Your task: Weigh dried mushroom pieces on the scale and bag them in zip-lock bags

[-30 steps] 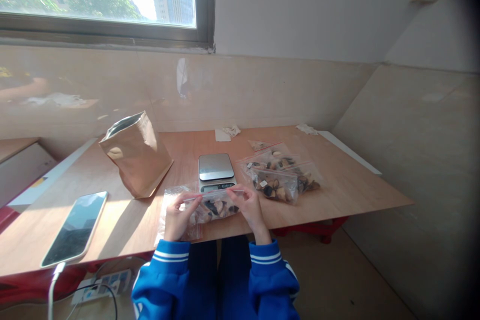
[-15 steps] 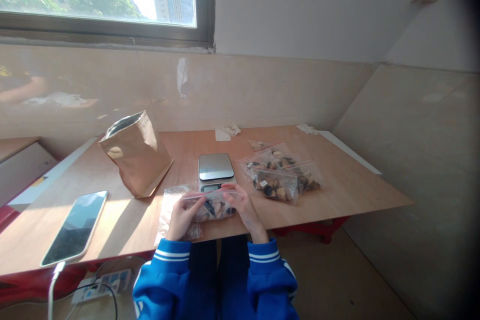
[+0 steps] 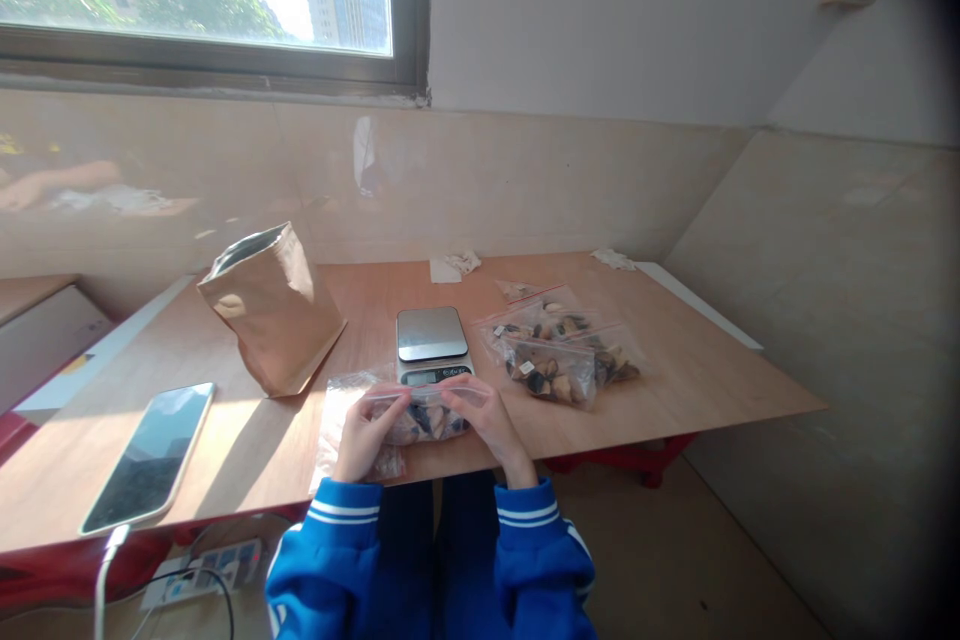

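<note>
At the table's front edge, my left hand (image 3: 369,430) and my right hand (image 3: 484,415) pinch the top edge of a clear zip bag (image 3: 429,420). Pale and dark dried pieces fill its lower part; their exact kind I cannot tell. Just behind the bag is a kitchen scale (image 3: 433,335) with a silver plate and a dark display; its pan carries nothing. Flat clear plastic bags (image 3: 337,420) lie under and left of my left hand. To the right of the scale, several filled zip bags (image 3: 551,375) overlap, some with small white labels.
An opened brown paper bag (image 3: 281,320) stands on the table left of the scale. A phone (image 3: 150,460) with a white cable lies at the front left. White crumpled scraps (image 3: 463,263) rest by the wall. Below the table is a power strip (image 3: 202,570).
My right hand has slid left along the bag's top edge, closer to my left hand, and more of the scale's display shows. My left hand stays in place.
</note>
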`<action>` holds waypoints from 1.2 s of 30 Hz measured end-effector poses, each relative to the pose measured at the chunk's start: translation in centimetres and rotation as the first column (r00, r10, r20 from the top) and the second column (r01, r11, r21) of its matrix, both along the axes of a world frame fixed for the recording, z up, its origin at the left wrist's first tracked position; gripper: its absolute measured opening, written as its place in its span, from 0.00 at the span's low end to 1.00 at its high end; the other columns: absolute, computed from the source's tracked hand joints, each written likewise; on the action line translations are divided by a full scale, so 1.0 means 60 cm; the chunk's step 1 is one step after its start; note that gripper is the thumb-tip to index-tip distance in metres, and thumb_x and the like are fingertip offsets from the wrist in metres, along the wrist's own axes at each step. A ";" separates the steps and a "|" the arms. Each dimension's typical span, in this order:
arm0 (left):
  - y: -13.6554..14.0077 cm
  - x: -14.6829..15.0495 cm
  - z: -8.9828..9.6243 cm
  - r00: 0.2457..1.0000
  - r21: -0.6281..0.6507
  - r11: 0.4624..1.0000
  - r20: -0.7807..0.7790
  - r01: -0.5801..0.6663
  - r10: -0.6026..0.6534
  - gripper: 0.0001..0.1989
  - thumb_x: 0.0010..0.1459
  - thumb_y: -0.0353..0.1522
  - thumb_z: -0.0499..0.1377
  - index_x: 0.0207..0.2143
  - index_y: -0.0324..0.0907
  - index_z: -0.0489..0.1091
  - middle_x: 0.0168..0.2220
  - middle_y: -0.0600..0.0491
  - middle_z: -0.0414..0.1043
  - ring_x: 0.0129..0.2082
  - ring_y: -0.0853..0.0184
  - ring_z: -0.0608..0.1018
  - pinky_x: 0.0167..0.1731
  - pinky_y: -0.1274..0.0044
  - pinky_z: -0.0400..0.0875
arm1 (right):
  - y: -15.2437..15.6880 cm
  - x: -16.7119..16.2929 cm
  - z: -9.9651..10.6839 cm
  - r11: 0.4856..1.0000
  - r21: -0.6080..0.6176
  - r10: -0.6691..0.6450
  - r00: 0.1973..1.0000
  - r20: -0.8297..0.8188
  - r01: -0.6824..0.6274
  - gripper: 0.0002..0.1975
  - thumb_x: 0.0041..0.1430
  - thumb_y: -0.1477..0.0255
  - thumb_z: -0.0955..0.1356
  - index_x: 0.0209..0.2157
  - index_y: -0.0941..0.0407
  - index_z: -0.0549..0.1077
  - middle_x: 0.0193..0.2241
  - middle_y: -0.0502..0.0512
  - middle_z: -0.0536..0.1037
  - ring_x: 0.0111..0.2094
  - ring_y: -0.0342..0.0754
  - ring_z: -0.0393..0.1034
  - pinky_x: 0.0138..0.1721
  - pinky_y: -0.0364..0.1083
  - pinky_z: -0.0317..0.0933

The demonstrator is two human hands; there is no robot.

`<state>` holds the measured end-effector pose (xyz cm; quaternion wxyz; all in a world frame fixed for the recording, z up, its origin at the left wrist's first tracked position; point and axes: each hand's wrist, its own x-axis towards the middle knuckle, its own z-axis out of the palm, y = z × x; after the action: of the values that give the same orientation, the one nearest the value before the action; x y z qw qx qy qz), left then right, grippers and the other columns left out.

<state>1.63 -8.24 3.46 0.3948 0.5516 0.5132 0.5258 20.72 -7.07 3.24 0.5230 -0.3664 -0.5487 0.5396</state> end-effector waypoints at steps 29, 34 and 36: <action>-0.001 0.010 0.005 0.995 -0.050 0.995 0.061 0.082 -0.079 0.12 0.49 0.38 0.65 0.34 0.41 0.78 0.37 0.49 0.79 0.41 0.59 0.78 0.44 0.70 0.72 | -0.003 -0.008 -0.005 0.998 -0.034 0.053 0.998 -0.036 -0.054 0.12 0.54 0.61 0.70 0.36 0.53 0.76 0.33 0.50 0.79 0.35 0.48 0.74 0.37 0.46 0.68; 0.000 0.011 -0.001 0.993 -0.071 0.997 0.116 0.044 -0.036 0.12 0.48 0.38 0.66 0.34 0.41 0.78 0.36 0.49 0.79 0.40 0.59 0.79 0.43 0.71 0.73 | -0.004 -0.007 -0.001 0.997 -0.023 0.073 0.997 -0.016 -0.073 0.12 0.54 0.61 0.70 0.37 0.53 0.77 0.35 0.50 0.79 0.37 0.48 0.74 0.40 0.45 0.67; 0.000 0.011 -0.002 0.990 -0.078 0.996 0.134 0.045 -0.034 0.12 0.48 0.38 0.66 0.34 0.41 0.78 0.35 0.49 0.79 0.40 0.60 0.79 0.42 0.71 0.73 | -0.003 -0.006 -0.001 0.996 -0.023 0.082 0.997 -0.010 -0.082 0.12 0.53 0.61 0.70 0.37 0.53 0.76 0.35 0.50 0.79 0.37 0.48 0.74 0.39 0.45 0.67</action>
<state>2.27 -8.25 3.35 0.4606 0.5091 0.4956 0.5320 20.34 -7.24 3.18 0.4987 -0.3472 -0.5545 0.5686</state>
